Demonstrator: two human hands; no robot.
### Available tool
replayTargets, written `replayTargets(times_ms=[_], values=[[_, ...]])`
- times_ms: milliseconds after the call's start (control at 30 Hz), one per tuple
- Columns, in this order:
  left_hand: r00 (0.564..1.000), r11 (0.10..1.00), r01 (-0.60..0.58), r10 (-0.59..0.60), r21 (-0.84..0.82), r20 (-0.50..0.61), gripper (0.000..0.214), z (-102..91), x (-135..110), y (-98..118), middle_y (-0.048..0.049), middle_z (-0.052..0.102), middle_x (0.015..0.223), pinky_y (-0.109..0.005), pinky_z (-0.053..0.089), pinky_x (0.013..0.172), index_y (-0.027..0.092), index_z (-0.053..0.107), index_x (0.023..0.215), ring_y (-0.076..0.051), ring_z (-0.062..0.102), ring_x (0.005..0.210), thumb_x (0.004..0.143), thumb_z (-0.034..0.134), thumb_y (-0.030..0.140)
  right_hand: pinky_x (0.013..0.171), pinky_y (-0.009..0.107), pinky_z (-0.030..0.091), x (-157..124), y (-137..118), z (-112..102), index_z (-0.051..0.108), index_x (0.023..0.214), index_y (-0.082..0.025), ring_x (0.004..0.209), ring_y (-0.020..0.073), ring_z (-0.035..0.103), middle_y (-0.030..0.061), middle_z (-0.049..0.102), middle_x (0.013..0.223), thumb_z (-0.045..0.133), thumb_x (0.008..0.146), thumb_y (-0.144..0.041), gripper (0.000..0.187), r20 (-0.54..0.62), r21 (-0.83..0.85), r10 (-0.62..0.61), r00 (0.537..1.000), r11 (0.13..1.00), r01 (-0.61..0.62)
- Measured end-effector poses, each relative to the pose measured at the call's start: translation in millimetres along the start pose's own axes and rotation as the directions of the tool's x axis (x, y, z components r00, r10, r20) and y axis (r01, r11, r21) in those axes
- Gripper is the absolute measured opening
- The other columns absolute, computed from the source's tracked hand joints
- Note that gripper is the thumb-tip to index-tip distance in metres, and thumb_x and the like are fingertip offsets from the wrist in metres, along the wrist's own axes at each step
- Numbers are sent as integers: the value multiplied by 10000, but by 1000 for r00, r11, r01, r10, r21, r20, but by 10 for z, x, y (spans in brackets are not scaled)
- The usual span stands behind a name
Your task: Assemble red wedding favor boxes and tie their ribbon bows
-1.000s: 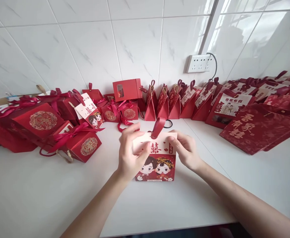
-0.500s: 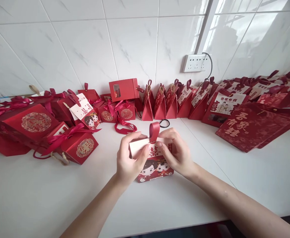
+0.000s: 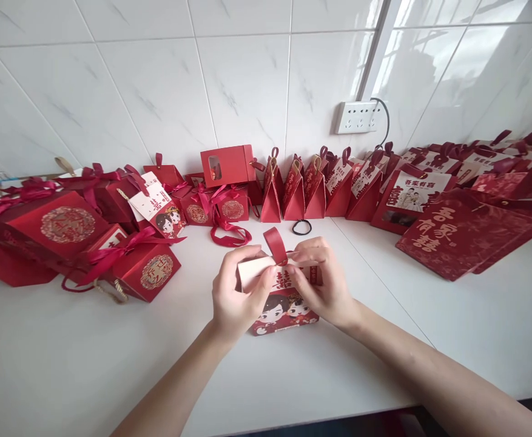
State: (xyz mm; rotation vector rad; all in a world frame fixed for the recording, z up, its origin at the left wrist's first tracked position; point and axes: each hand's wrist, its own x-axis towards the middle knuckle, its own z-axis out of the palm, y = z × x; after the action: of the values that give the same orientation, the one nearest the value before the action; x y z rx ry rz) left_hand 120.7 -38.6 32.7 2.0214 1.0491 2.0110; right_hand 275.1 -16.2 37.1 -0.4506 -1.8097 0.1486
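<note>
A red and white gift box (image 3: 286,311) with two cartoon figures on its front stands upright on the white table in front of me. Its top edge is pinched from both sides. My left hand (image 3: 241,291) grips the left part of the top, thumb on the front and fingers behind. On the right part, my right hand (image 3: 323,282) does the same, its thumb near the red printed character. Between my hands a dark red ribbon loop (image 3: 275,246) sticks up from the top and leans left. My fingertips behind the box are partly hidden.
Red boxes with ribbon bows (image 3: 145,267) crowd the left side. Upright triangular red boxes (image 3: 272,194) line the tiled wall, and more bags (image 3: 466,233) fill the right. A black hair tie (image 3: 301,227) lies behind my hands. A socket strip (image 3: 357,117) is on the wall.
The ribbon loop has tipped from upright over to the left. My right fingers have shifted slightly at the box top; the box stays in place.
</note>
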Motion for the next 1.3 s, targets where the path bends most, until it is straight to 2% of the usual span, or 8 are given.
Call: replayTargets(times_ms=[233,433,500,1100,1300], values=[[999,999,-33,33,19,-4,286,-10,1,-10,-45,671,895,-220,574,642,171,570,1028,-135,665,755,769,691,155,646,343,479,27,-31,-19,488,955,-238,808,193,543,44,538,830,488,867,-64,195,18,-67,-43,999,997,44],[971,975,-221,221,-14,89,208,-26,79,5,-34,636,855,-212,560,633,168,600,945,-122,640,776,795,601,24,655,335,475,10,-16,-20,490,972,-235,809,188,521,39,533,821,498,853,-37,232,35,-33,-51,998,998,52],[962,967,-254,251,11,109,211,-33,106,25,-31,620,864,-206,555,636,170,619,933,-115,632,783,799,588,10,659,335,484,3,-14,-16,474,1019,-237,819,186,525,44,535,853,508,850,-39,262,20,-24,-51,998,998,52],[964,966,-252,245,61,105,269,-47,136,49,-26,674,912,-198,569,693,179,659,973,-105,655,811,796,590,-11,652,316,464,17,-41,-9,497,971,-216,804,180,487,37,561,812,487,856,-9,237,72,-11,-69,995,997,70],[963,966,-255,250,44,103,272,-40,137,53,-21,668,911,-183,569,680,178,659,974,-97,655,802,785,601,-10,645,308,475,-10,-32,17,485,1001,-214,810,168,520,44,535,858,526,846,-31,243,16,-15,-36,999,999,36]])
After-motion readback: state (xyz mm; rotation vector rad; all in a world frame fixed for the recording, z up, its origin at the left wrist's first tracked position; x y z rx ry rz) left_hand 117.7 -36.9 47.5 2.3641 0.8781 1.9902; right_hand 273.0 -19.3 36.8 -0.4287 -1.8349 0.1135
